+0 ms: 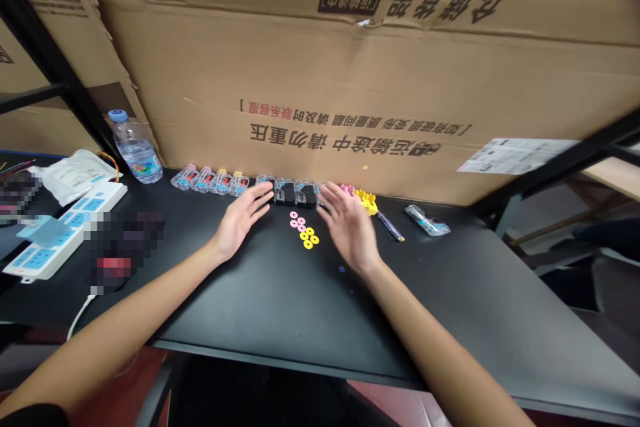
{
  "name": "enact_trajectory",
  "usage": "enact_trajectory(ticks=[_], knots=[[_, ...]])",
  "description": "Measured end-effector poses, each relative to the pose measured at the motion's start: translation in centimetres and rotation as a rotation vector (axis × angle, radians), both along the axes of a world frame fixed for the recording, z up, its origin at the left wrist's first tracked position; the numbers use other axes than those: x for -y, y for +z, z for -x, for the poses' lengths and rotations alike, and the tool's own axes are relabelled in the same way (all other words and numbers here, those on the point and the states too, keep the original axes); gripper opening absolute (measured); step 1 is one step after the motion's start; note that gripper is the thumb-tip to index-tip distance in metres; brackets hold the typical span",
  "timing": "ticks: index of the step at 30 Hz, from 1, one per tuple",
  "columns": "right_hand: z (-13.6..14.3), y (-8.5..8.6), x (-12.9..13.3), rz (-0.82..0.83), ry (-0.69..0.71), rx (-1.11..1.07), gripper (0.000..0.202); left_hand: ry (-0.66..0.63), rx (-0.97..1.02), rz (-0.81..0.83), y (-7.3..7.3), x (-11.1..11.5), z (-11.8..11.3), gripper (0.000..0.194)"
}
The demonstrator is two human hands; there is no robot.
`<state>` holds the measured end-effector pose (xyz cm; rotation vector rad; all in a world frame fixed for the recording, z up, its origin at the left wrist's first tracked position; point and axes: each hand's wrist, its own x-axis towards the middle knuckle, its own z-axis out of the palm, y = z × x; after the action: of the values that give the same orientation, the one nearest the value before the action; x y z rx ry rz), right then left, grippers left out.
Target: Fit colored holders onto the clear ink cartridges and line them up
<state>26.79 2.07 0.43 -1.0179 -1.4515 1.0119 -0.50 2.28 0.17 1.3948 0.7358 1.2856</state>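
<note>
My left hand (241, 221) is open over the black table, fingers stretched toward a row of clear plastic pieces. My right hand (350, 227) is open too, its fingers near the pink plastic parts (347, 191) and yellow plastic parts (367, 201). Neither hand holds anything. Between them lie several small pink rings (294, 223) and yellow rings (309, 237). Behind these stand black blocks (285, 193) among clear pieces partly hidden by my hands. Left of my left hand are several clear cases (220, 181) with pink or yellow ends.
A cardboard sheet (300, 73) rises behind the table (280, 307). At left are a water bottle (137, 150), a white power strip (75, 223), a plastic bag (75, 173) and a blurred-out object with a white cable (80, 317). A pen-like stick (391, 227) and clear packet (427, 221) lie at right.
</note>
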Motion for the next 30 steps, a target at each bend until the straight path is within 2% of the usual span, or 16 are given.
enact_trajectory(ticks=[2,3,5,8,10,11,14,15,17,20,25,27,30], knots=[[0.2,-0.5,-0.3,0.119,0.03,-0.29,0.074,-0.045,0.32,0.225,0.2,-0.8,0.5,0.078],[0.1,-0.8,-0.5,0.17,0.038,-0.42,0.075,-0.015,0.412,0.287,0.2,-1.2,0.8,0.081],[-0.1,-1.3,-0.9,0.249,0.036,-0.647,0.067,0.052,0.516,0.361,-0.1,-1.9,1.5,0.081],[-0.6,-1.7,-1.3,0.239,0.006,-0.687,0.061,0.092,0.501,0.354,-0.7,-2.6,2.0,0.076],[-0.8,-1.7,-1.5,0.188,-0.029,-0.548,0.059,0.096,0.313,0.24,-1.0,-2.9,2.1,0.066],[-0.9,-1.6,-1.5,0.143,-0.058,-0.417,0.056,0.099,0.15,0.131,-1.1,-2.9,2.2,0.058],[-1.1,-1.2,-1.2,-0.085,-0.085,0.167,0.038,0.066,-0.481,-0.315,-1.4,-2.3,2.4,0.032],[-1.1,-1.1,-1.0,-0.171,-0.056,0.356,0.031,0.035,-0.673,-0.443,-1.4,-2.1,2.5,0.029],[-1.1,-0.9,-0.7,-0.302,0.02,0.606,0.026,-0.023,-0.939,-0.592,-1.3,-1.5,2.6,0.034],[-0.8,-1.0,-0.5,-0.365,0.05,0.704,0.028,0.028,-1.096,-0.659,-1.2,-1.3,2.6,0.048],[-0.9,-1.2,-0.6,-0.36,-0.006,0.731,0.028,0.32,-1.209,-0.583,-1.6,-2.7,3.9,0.064],[-1.3,-1.0,-0.8,-0.372,-0.036,0.732,0.028,0.344,-1.279,-0.547,-1.8,-3.2,4.6,0.059],[-2.4,-0.4,-1.3,-0.409,-0.111,0.735,0.027,0.355,-1.295,-0.563,-1.6,-3.5,5.3,0.041]])
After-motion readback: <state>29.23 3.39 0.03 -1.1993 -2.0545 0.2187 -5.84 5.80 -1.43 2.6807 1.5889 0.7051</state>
